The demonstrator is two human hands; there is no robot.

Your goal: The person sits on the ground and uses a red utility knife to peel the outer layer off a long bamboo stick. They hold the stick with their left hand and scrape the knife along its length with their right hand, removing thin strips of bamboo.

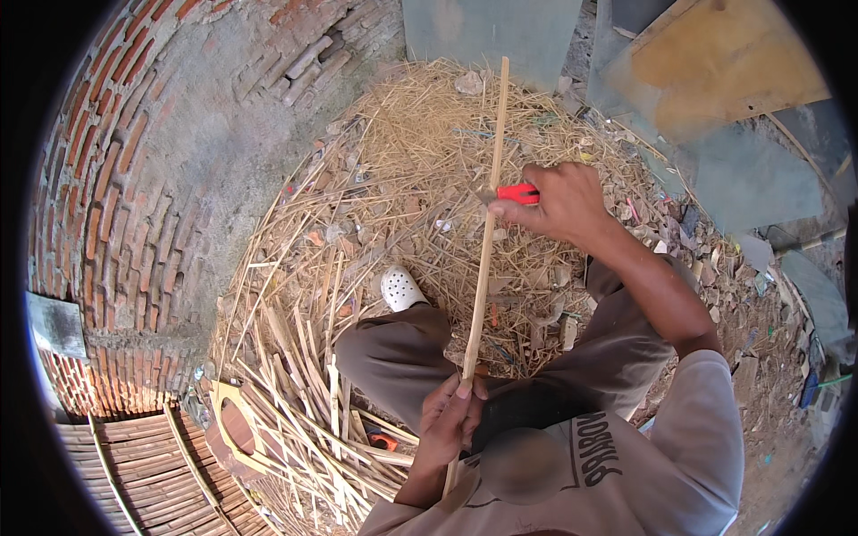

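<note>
Pale, slender wooden strip [482,286] is clasped by left hand [451,411]; right hand [565,204] grips red-handled knife [518,194]; loose pale strips [334,380] lie left of both.

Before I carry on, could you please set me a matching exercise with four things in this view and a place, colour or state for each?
Things:
1. Left hand
2. Red-handled knife
3. Perforated clog
4. Long bamboo strip

Descriptions:
A. White
B. Extending past both hands
C. Closed around the strip's lower part
D. Held in the right hand

Pairs: 1-C, 2-D, 3-A, 4-B
</note>
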